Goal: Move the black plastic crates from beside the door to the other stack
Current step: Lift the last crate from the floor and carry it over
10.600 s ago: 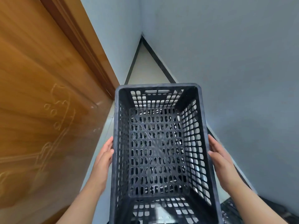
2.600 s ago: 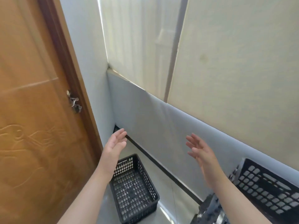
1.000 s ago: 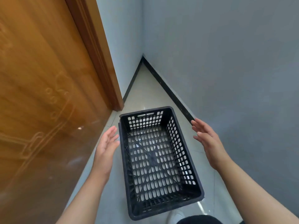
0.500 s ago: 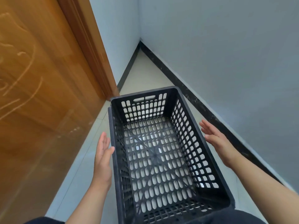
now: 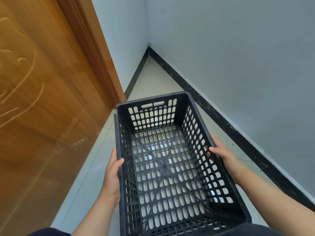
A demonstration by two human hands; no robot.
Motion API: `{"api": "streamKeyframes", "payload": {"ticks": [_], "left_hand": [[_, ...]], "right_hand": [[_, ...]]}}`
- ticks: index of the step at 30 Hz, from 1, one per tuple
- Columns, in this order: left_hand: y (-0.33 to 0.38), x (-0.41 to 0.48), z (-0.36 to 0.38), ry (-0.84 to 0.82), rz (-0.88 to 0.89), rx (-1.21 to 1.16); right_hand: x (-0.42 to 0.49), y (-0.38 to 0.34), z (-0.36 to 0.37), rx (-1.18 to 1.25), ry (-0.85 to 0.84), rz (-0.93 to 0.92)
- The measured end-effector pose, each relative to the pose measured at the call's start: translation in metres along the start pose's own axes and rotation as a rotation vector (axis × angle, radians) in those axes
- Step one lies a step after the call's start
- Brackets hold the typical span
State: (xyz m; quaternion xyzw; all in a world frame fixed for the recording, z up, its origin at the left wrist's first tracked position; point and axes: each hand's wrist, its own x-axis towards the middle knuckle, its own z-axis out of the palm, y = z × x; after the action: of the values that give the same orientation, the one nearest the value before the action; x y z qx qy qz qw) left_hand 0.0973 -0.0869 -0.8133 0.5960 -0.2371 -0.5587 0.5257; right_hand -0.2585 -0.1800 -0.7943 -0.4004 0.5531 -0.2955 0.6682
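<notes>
One black plastic crate (image 5: 163, 169) with slotted walls and floor fills the lower middle of the head view, its long axis pointing away from me, nothing inside it. My left hand (image 5: 112, 172) grips its left rim, thumb hooked over the edge. My right hand (image 5: 223, 155) holds the right rim the same way, thumb inside. The pale floor shows through the slots. The other stack is out of view.
A wooden door (image 5: 42, 108) and its frame stand close on the left. Grey walls with a black skirting board (image 5: 238, 132) run along the right and meet in a corner ahead. Pale floor tiles (image 5: 88, 176) lie below.
Both hands, held open beside the crate half a second ago, have closed onto its long rims. The crate now sits nearer and larger in view.
</notes>
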Motion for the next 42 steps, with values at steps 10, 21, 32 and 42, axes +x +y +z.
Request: {"api": "streamKeyframes", "payload": {"ticks": [10, 21, 32, 42], "left_hand": [[0.096, -0.002, 0.032, -0.153, 0.073, -0.045], [0.3, -0.079, 0.073, -0.2, 0.119, -0.001], [0.521, -0.196, 0.127, -0.243, 0.165, 0.103], [0.686, -0.284, 0.202, -0.178, 0.316, 0.195]], "right_hand": [[-0.022, -0.066, 0.004, 0.058, -0.042, -0.148], [-0.125, -0.251, 0.022, 0.092, -0.037, -0.221], [-0.274, -0.458, 0.017, 0.161, -0.029, -0.248], [-0.372, -0.612, 0.011, 0.195, -0.017, -0.357]]}}
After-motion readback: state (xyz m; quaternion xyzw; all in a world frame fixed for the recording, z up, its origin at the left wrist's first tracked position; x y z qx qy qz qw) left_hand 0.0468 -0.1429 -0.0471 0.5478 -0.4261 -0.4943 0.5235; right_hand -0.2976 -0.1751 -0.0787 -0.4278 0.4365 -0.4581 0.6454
